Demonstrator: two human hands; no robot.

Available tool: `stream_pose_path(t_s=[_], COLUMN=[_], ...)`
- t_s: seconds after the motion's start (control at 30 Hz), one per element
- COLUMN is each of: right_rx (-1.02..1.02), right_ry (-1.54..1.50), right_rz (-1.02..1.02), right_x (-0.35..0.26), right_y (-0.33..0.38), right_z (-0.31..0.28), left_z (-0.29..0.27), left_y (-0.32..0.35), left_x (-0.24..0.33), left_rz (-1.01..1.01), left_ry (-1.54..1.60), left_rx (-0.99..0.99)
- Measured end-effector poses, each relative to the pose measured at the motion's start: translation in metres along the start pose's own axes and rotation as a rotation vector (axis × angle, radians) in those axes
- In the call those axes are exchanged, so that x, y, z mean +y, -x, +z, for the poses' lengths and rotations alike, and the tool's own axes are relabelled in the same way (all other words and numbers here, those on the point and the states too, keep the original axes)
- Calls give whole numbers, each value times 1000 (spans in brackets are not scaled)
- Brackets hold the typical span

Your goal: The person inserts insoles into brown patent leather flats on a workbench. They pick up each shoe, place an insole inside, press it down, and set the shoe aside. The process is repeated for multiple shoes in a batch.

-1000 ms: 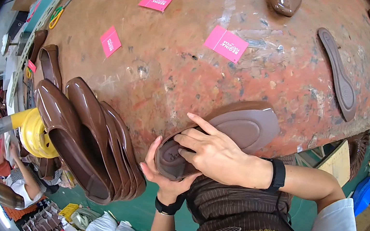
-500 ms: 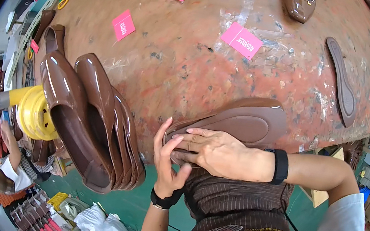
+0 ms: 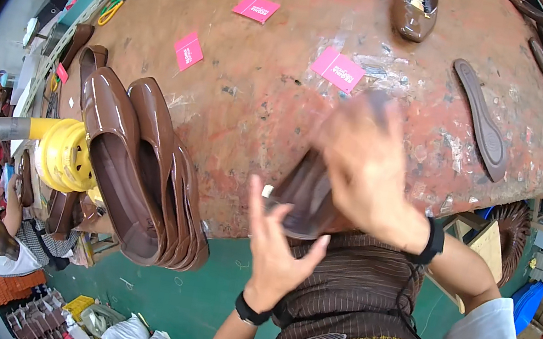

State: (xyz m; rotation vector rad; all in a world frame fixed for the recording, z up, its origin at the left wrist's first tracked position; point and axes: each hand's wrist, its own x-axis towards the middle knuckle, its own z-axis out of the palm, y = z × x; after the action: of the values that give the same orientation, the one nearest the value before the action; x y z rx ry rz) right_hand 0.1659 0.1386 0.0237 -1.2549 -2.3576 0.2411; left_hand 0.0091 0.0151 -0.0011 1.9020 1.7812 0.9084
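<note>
A glossy brown flat shoe (image 3: 303, 193) is at the near edge of the table, in front of my apron. Its heel end points toward me and the blur hides much of its far end. My right hand (image 3: 362, 163) is wrapped over the shoe from the right, its fingers smeared by motion. Near the heel, my left hand (image 3: 276, 249) is open with fingers spread, holding nothing. To the left lies a row of matching brown shoes (image 3: 123, 173), nested closely together.
A loose brown insole (image 3: 481, 118) lies at the right. Pink cards (image 3: 338, 69) are scattered across the stained table (image 3: 245, 115). Another brown shoe (image 3: 415, 10) sits at the far side. Yellow-handled scissors (image 3: 113, 10) lie far left, beyond a yellow wheel-shaped part (image 3: 65, 155) on a metal bar.
The shoe has swung from lying sideways to pointing away from me, with my right hand moving up and away over it. My left hand has come off it and spread open.
</note>
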Motion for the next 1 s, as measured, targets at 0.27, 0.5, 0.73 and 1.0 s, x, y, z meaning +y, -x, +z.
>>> stream_pose_path(t_s=[0.27, 0.5, 0.73, 1.0], right_rx=[-143, -155, -217, -294], right_ry=[-401, -9, 205, 255], right_rz=[124, 48, 58, 107], right_x=[7, -12, 3, 12], right_y=[-8, 50, 16, 1], right_z=[-44, -5, 9, 23], left_z=[19, 19, 14, 18], left_y=[-17, -20, -24, -26], left_x=[53, 53, 50, 47], left_rz=[51, 88, 97, 100], left_ry=[-313, -372, -322, -257], left_rx=[-462, -554, -493, -466])
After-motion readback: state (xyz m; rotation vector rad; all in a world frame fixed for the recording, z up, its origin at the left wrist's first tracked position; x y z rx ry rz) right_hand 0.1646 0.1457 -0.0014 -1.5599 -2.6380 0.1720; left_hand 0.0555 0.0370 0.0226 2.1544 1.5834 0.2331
